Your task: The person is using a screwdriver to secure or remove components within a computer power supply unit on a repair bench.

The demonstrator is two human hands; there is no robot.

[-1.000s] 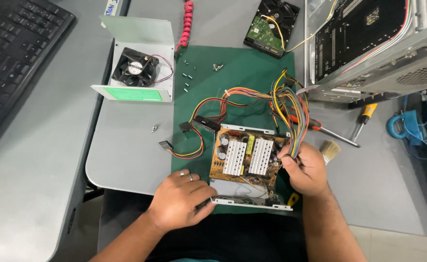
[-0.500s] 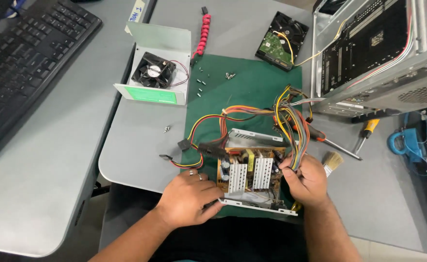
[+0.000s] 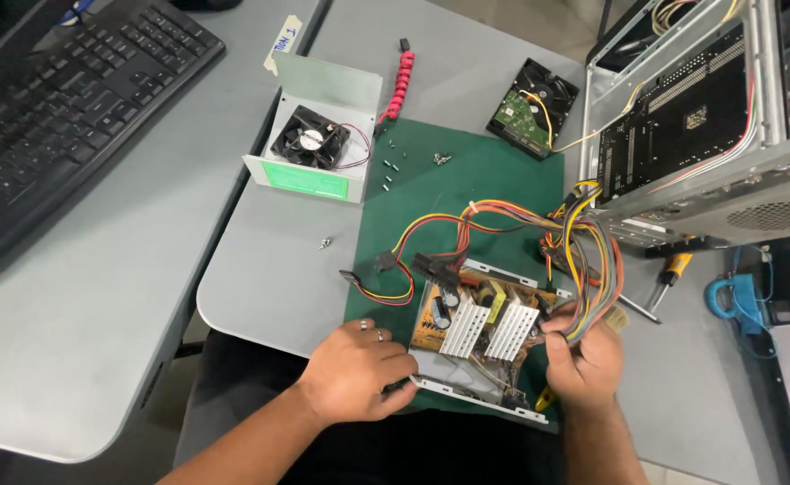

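My left hand [image 3: 354, 373] presses on the near edge of the opened power supply [image 3: 480, 337], fingers curled against its metal tray; whether that grip is fully closed I cannot tell. My right hand [image 3: 583, 359] is closed around the bundle of coloured wires [image 3: 583, 260] rising from the unit's right side. The unit lies between both grips on the green mat [image 3: 467, 180]. Beyond them, the fan housing [image 3: 314, 144] and hard drive [image 3: 532, 110] sit on the desk [image 3: 260, 269].

grey desks, even indoor light
two grey tabletops [image 3: 98, 296] meet at a seam; pale floor [image 3: 538, 13] shows beyond the far edge.
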